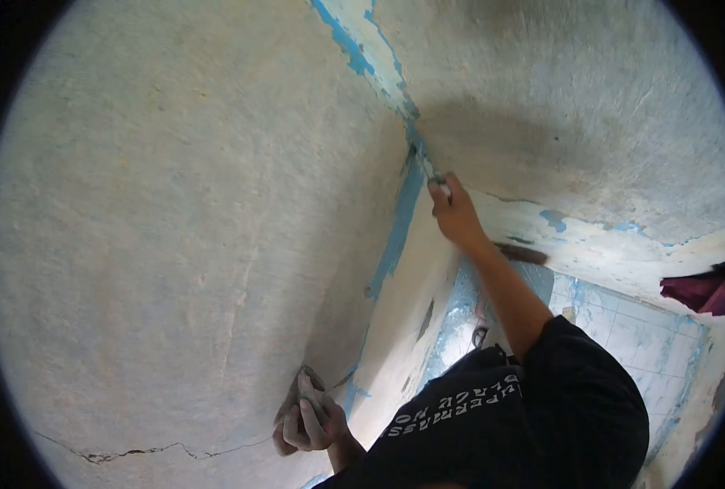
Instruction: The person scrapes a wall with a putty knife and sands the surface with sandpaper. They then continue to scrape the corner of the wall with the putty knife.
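Note:
My right hand is closed around a narrow scraper. The scraper's tip meets the wall corner, where strips of blue paint run along the edge. Lower on the left, my left hand is closed close to the plastered wall. A small greyish piece shows between its thumb and fingers; its kind cannot be made out.
A crack crosses the lower left wall. Flaked blue and cream paint marks the right wall. Light floor tiles with blue smears lie below. Dark red cloth hangs at the far right.

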{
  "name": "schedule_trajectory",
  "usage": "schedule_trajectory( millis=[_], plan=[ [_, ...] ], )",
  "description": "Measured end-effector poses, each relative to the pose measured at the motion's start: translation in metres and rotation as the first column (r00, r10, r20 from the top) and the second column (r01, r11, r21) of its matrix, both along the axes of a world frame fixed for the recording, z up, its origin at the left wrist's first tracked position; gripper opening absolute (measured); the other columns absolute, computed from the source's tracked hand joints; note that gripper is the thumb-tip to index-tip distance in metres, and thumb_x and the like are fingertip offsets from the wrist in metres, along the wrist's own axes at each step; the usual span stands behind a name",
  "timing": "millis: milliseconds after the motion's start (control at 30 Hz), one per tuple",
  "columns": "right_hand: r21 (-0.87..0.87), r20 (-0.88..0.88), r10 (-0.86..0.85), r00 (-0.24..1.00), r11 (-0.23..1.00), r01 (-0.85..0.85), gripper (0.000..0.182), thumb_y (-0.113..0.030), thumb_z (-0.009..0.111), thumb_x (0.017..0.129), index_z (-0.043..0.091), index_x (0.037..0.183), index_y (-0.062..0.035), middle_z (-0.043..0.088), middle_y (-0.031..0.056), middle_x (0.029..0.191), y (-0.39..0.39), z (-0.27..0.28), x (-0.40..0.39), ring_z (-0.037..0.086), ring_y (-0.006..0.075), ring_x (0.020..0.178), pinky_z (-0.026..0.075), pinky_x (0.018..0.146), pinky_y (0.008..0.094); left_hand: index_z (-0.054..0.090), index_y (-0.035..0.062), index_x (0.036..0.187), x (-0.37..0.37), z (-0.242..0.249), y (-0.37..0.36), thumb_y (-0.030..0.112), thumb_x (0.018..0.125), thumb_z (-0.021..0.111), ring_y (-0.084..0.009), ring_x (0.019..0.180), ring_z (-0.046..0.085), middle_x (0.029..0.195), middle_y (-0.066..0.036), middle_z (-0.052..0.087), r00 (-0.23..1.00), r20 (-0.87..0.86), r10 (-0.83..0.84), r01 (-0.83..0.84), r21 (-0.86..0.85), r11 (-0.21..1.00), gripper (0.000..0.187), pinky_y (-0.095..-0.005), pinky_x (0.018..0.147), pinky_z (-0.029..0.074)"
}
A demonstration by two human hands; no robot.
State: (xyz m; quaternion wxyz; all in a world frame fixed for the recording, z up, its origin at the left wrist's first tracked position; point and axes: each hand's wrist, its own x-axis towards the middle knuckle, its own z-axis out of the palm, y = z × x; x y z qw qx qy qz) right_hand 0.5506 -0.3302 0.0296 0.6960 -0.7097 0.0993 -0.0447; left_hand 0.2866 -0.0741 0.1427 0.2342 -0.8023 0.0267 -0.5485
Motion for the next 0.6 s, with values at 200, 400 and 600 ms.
schedule_trajectory(
  millis=[200,400,600],
  plan=[
    [-0.037,0.09,-0.001,0.996,0.999,0.004,0.029,-0.03,0.055,0.102,0.057,0.118,-0.006,0.061,0.0173,0.077,0.009,-0.006,-0.022,0.06,0.0254,0.069,0.047,0.069,0.0417,0.067,0.0177,0.106,0.006,0.001,-0.006,0.011,0.077,0.078,-0.0301,0.093,0.051,0.092,-0.004,0.057,0.998,0.061,-0.025,0.03,-0.091,0.995,0.032,-0.0426,0.076,0.042],
    [-0.028,0.08,0.095,0.992,0.995,-0.093,0.026,-0.028,0.054,0.103,0.056,0.113,-0.0039,0.06,0.0187,0.072,0.009,0.017,-0.044,0.06,0.0297,0.065,0.047,0.068,0.0438,0.068,0.0167,0.106,0.007,0.001,-0.008,0.014,0.075,0.082,-0.0298,0.094,0.053,0.093,-0.003,0.059,0.996,0.083,0.008,0.002,-0.118,0.993,0.034,-0.0439,0.079,0.042],
    [-0.098,0.099,0.052,0.994,0.994,-0.043,0.026,-0.027,0.057,0.1,0.053,0.112,-0.0043,0.063,0.0233,0.074,-0.016,0.026,0.003,0.062,0.0419,0.07,0.048,0.07,0.0461,0.07,0.0138,0.103,0.009,0.009,-0.019,0.015,0.074,0.083,-0.0279,0.093,0.057,0.09,-0.001,0.062,0.998,0.066,0.008,0.001,-0.142,0.99,0.032,-0.0452,0.086,0.038]
  ],
)
